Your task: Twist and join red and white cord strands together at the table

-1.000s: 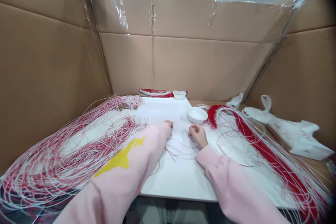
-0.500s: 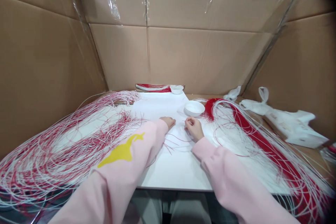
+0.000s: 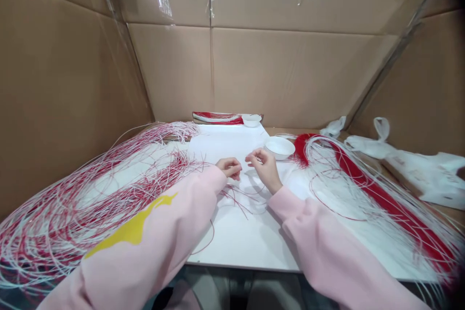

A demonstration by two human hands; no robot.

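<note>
Our left hand (image 3: 230, 168) and right hand (image 3: 264, 167) near each other, apart, over white table (image 3: 247, 247). Fingers curled; we can't tell whether pinching anything. Loose red strands (image 3: 235, 197) on table, nearer us. White bowl (image 3: 280, 145) just beyond right hand.

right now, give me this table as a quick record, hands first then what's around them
left hand: curled over the white tabletop, grip unclear
right hand: fingers bent, near the round white bowl, grip unclear
between hands: visible gap
near side of hands: thin loose red strands
left side: looped red-and-white strand bundle
right side: thick red strand bundle, white plastic bag
</note>
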